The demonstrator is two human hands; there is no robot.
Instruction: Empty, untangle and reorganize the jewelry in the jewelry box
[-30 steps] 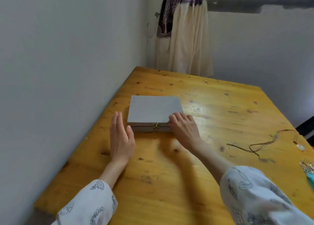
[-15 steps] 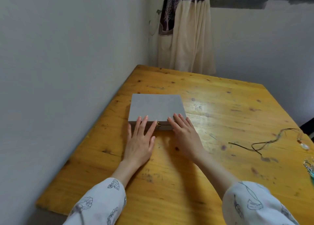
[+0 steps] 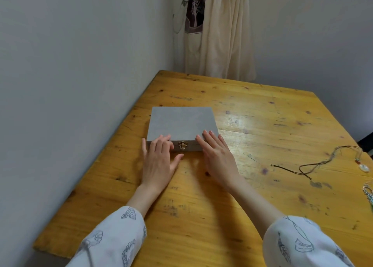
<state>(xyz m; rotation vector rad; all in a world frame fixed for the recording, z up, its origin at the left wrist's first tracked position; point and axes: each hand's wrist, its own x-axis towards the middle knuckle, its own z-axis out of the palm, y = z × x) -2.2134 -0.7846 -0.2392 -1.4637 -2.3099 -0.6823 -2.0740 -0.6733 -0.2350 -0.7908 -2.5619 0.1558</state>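
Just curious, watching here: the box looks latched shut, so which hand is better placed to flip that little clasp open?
Probably the left hand. Its thumb reaches toward the brass clasp on the front of the closed box. The right hand rests at the box's near right corner, fingers on the lid, farther from the clasp.

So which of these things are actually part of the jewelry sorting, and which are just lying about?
Part of the job:
- grey flat jewelry box with brass clasp, closed
- left hand and right hand, fingers on its lid
- dark cord necklace with pale pendant

Lying about:
- cream curtain
- yellow wooden table
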